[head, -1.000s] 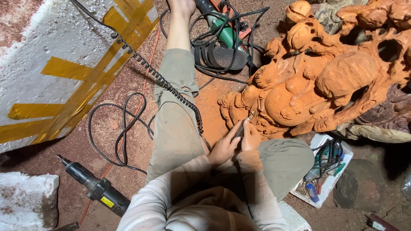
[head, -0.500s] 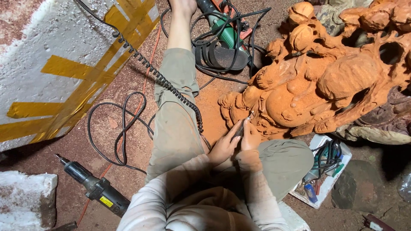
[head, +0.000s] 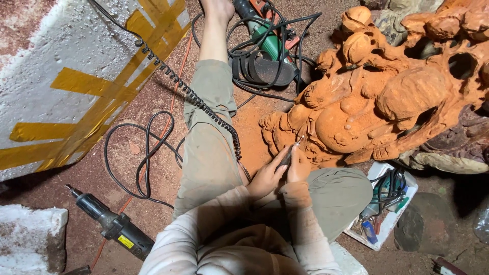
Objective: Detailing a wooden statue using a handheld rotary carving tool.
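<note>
Head view: both hands, left [head: 266,178] and right [head: 298,168], close around a thin tool [head: 291,152], tip pointing one o'clock against the carving [head: 387,102].

- Bright, warm light falls from above, strongest on the orange carving [head: 387,97] at upper right.
- Deep shadow at right edge and lower left.
- Sharp focus; slight wide-angle bending at edges.

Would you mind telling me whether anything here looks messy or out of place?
Orange dust lies spilled on the floor beside the carving, and black cables sprawl in loose loops by the leg. Both hands hold a thin tool at the carving.
</note>
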